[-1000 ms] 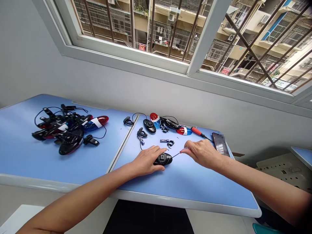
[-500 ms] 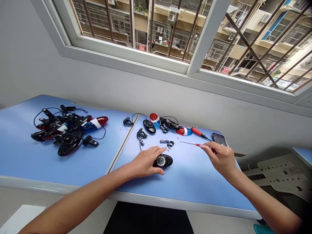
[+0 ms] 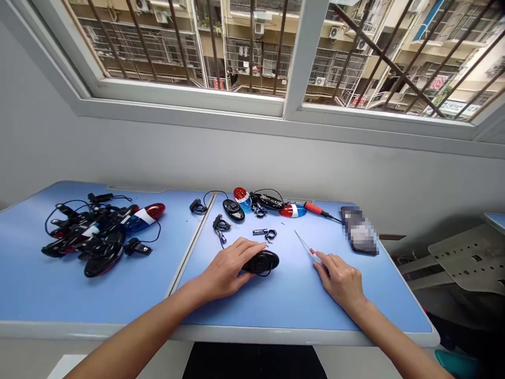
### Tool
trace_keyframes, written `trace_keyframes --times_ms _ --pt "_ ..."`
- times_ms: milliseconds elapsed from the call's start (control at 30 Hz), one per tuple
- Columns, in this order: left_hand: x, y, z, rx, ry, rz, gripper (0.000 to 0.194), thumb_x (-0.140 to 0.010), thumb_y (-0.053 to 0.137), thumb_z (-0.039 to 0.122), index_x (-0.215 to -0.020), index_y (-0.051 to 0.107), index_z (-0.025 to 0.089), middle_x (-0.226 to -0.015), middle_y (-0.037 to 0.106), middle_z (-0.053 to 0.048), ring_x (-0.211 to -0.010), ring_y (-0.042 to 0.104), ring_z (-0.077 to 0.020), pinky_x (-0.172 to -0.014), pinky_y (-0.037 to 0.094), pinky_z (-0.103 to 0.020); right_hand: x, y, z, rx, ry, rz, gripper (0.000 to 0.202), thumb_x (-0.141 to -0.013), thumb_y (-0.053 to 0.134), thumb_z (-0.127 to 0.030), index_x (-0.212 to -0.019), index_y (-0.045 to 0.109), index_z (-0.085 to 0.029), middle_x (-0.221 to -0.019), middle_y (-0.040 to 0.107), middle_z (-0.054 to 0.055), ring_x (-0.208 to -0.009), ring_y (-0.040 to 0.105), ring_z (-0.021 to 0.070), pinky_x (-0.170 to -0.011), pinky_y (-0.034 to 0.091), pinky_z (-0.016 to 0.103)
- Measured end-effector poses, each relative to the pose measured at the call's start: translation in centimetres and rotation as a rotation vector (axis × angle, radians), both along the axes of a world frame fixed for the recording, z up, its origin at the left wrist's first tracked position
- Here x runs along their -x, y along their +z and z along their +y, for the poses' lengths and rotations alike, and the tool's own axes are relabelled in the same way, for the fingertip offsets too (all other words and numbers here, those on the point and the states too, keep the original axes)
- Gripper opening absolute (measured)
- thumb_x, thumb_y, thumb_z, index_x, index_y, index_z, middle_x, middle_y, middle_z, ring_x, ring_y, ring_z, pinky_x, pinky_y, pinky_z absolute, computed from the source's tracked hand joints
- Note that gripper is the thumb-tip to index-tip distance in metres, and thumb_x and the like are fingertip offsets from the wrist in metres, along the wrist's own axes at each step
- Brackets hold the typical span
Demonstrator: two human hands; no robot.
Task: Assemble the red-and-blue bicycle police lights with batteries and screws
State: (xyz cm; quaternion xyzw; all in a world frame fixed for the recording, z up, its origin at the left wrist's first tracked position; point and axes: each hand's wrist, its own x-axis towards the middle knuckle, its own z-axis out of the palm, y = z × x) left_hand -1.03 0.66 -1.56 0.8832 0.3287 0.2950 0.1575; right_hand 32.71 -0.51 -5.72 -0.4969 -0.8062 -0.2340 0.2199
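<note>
My left hand [image 3: 229, 269] is closed around the left end of a black oval bike-light housing [image 3: 270, 259], thumb below and fingers above. A thin wire loops at the housing's lower edge. In my right hand [image 3: 342, 278], resting low at the table, is a slim screwdriver [image 3: 303, 241] with a red collar, its shaft pointing up and left. Beyond the housing lie a battery [image 3: 260, 231] and a black ring clamp [image 3: 271, 235] with tiny screws beside it. A cabled black clip [image 3: 219, 223] sits farther left.
Several bike lights with red-and-blue lenses [image 3: 144, 217] are heaped on the left table. Along the back are an oval housing [image 3: 233, 210], red-and-blue lens covers [image 3: 292, 210] and a red-handled screwdriver [image 3: 313, 208]. A phone [image 3: 359, 231], partly blurred, lies at the right edge.
My right hand has lowered to the table with the screwdriver. The upper face of the housing now looks black with a wire, where a pale slotted round part showed before. The camera has tilted upward.
</note>
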Motion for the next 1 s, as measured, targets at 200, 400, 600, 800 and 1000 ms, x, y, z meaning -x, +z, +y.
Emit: trace_keyframes --times_ms 200,400,600,800,1000 --pt "-0.4 0.0 0.0 -0.078 0.02 -0.169 0.064 -0.086 0.06 0.009 -0.143 0.038 0.028 -0.127 0.06 -0.009 -0.118 0.054 -0.0247 -0.102 0.046 -0.042 0.1 -0.2 0.1 0.077 -0.083 0.04 0.029 -0.099 0.047 -0.037 -0.105 0.067 -0.017 -0.075 0.067 0.002 -0.071 0.063 0.014 -0.054 0.032 0.026" --pt "-1.6 -0.8 -0.5 0.264 0.134 -0.133 0.062 -0.079 0.07 0.018 -0.137 0.049 0.025 -0.123 0.064 -0.007 -0.111 0.06 -0.0245 -0.096 0.05 -0.037 0.0 -0.2 -0.1 0.145 -0.112 0.037 0.031 -0.099 0.045 -0.04 -0.102 0.067 -0.018 -0.08 0.066 0.003 -0.073 0.063 0.0159 -0.053 0.031 0.026" --pt "-2.1 -1.4 -0.4 0.315 0.179 -0.072 0.06 -0.079 0.072 0.025 -0.136 0.052 0.023 -0.12 0.065 -0.008 -0.109 0.06 -0.0262 -0.092 0.051 -0.039 0.4 1.2 1.4 0.188 -0.026 0.105 0.027 -0.1 0.046 -0.035 -0.105 0.067 -0.019 -0.088 0.068 0.005 -0.08 0.063 0.0169 -0.057 0.034 0.025" --pt "-1.8 -1.3 0.2 0.279 0.118 -0.019 0.061 -0.079 0.071 0.019 -0.136 0.05 0.025 -0.13 0.061 -0.007 -0.117 0.054 -0.0269 -0.1 0.046 -0.042 5.4 3.8 6.0 0.443 0.094 0.216 0.017 -0.095 0.054 -0.022 -0.1 0.07 -0.022 -0.094 0.069 0.004 -0.082 0.063 0.0166 -0.065 0.038 0.026" --pt "-1.1 -1.3 0.5 0.276 0.101 -0.008 0.063 -0.077 0.073 0.019 -0.135 0.05 0.025 -0.13 0.06 -0.008 -0.116 0.054 -0.0271 -0.099 0.046 -0.042 10.1 4.1 7.7 0.541 0.171 0.193 0.012 -0.088 0.063 -0.02 -0.092 0.072 -0.027 -0.088 0.07 0.001 -0.086 0.063 0.0169 -0.065 0.039 0.026"
